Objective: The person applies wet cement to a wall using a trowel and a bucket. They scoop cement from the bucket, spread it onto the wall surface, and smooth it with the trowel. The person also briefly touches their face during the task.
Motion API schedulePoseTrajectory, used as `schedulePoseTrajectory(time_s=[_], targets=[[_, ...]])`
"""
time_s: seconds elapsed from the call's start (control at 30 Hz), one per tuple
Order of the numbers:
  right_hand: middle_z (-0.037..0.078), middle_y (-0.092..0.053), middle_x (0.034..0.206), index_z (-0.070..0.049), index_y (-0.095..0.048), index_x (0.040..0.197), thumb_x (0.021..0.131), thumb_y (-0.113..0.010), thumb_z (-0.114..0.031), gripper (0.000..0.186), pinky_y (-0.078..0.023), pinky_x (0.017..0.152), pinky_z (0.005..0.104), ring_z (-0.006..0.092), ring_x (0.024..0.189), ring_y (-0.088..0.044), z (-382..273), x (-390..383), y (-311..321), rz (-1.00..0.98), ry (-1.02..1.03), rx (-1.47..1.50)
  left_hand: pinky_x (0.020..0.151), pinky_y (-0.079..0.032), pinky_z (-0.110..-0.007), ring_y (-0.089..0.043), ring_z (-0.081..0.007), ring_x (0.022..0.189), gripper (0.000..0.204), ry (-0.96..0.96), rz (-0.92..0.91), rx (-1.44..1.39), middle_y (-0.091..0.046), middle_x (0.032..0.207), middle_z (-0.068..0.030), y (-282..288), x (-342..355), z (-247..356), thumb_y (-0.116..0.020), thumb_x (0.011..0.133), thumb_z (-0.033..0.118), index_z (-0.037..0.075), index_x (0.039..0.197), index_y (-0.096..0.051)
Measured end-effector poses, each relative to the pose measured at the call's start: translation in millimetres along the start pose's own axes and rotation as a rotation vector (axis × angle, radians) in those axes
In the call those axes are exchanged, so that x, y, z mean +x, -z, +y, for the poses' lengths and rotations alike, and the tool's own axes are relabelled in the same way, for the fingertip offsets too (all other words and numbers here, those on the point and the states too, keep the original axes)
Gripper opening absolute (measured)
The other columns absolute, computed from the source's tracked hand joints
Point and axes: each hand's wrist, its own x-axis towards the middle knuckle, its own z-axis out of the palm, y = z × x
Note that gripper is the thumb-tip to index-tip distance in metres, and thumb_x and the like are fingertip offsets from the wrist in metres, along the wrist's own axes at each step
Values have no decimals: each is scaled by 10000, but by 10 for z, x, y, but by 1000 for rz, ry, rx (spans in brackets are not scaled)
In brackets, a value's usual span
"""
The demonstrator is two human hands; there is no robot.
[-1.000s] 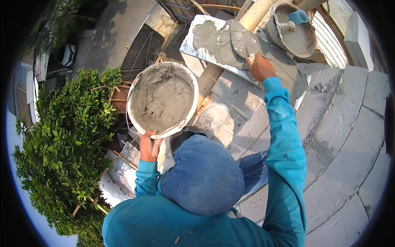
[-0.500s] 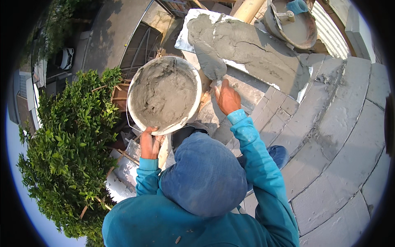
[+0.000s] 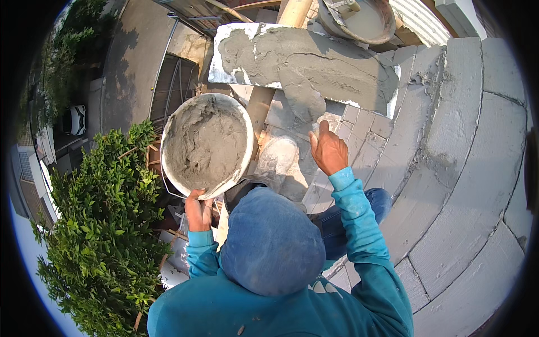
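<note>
My left hand [image 3: 198,212] grips the near rim of a white bucket [image 3: 249,135] that is tilted and full of wet grey mortar [image 3: 208,143]. My right hand [image 3: 329,149] is closed round the handle of a trowel [image 3: 303,104], whose blade is coated in mortar. The trowel's far end meets the front edge of a long white slab [image 3: 216,74]. A thick, uneven layer of mortar [image 3: 348,62] covers most of the slab's top, leaving white at its ends. Mortar hides the blade's outline.
Beyond the slab stands a round tub [image 3: 362,25] of murky grey liquid, with a handled tool over its rim. Pale block courses [image 3: 449,163] curve along the right. At left are a leafy tree [image 3: 106,224] and, far below, a paved road [image 3: 132,50]. A wooden post [image 3: 259,106] passes beneath the slab.
The trowel has moved rightward along the slab's front edge, with my right hand following. My left hand still grips the bucket. The whole view has shifted somewhat.
</note>
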Motion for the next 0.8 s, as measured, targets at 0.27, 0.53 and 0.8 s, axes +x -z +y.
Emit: schedulePoseTrajectory(time_s=[0.27, 0.53, 0.8], targets=[[316, -617, 749, -7, -457, 1056, 933, -552, -319, 349, -469, 624, 566, 511, 702, -592, 823, -566, 198, 137, -319, 70, 865, -547, -428, -591, -293, 922, 117, 6, 150, 154, -536, 955, -159, -179, -170, 161, -495, 828, 15, -59, 916, -521], [327, -629, 816, -11, -435, 1063, 935, -531, -360, 384, -469, 708, 587, 532, 793, -594, 1340, -592, 510, 196, -500, 35, 567, -380, -305, -482, -186, 600, 100, -30, -156, 281, -477, 638, -92, 154, 15, 205, -522, 825, 94, 5, 798, -486], [281, -628, 800, -14, -480, 1102, 932, -535, -434, 456, -491, 698, 488, 452, 752, -626, 1629, -916, 255, 33, -667, 607, 508, -386, -287, -449, -167, 506, 109, -123, -161, 290, -478, 620, -70, 106, 122, 372, -543, 817, 86, 22, 741, -499]])
